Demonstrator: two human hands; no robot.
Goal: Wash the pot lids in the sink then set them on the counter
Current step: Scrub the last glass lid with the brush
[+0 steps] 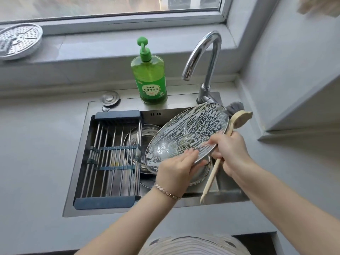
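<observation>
A glass pot lid with a metal rim, covered in soap foam, is held tilted over the steel sink. My left hand grips its lower rim, fingers over the edge. My right hand grips the wooden handle of a dish brush; its dark bristles stick out behind the lid's upper right edge. Below the lid, more metal lids or pots lie in the basin, partly hidden.
A roll-up drying rack spans the sink's left half. A green dish soap bottle and a chrome faucet stand behind the sink. A perforated steamer plate sits on the window ledge. Grey counter surrounds the sink.
</observation>
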